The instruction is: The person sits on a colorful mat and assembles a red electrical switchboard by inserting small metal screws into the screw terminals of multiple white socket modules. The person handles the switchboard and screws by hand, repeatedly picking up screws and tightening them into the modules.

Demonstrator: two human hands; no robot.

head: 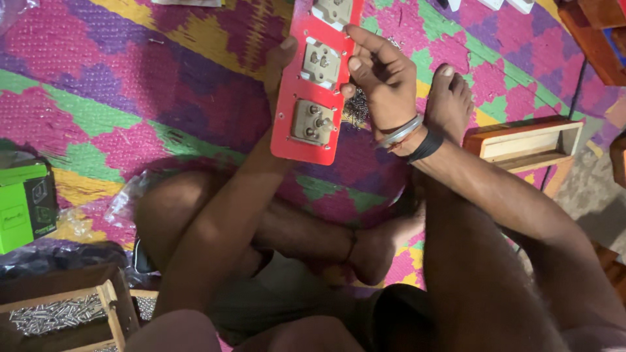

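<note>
Red panel (pixel 317 78) is held up off the woven mat (pixel 130 98), roughly over the mat's middle, long axis running away from the person; three beige socket inserts (pixel 312 121) sit in a row down its face, terminal screws showing. Left hand (pixel 279 62) is behind the panel's left long edge, mostly hidden, only the thumb tip visible over the edge; looks clamped on the panel but the fingers can't be seen. Right hand (pixel 385 81) is on the right long edge at the middle socket (pixel 320 63), fingers curled together with tips pressed to the edge; whether they pinch a small screw or just the panel, cannot tell. Judgement: panel looks like a thin rigid sheet, light, stiff, smooth-faced so a bit slippery; the sockets add most of the weight; best held by the long edges between sockets, as here, not by the inserts or their terminals, which look easiest to knock loose. Small heap of dark screws (pixel 356 112) lies on the mat just right of the panel, under the right wrist; wooden tray (pixel 527 145) towards the mat's right edge; wooden box of silver screws (pixel 59 314) at the near-left corner; green box (pixel 23 205) at the left edge.
</note>
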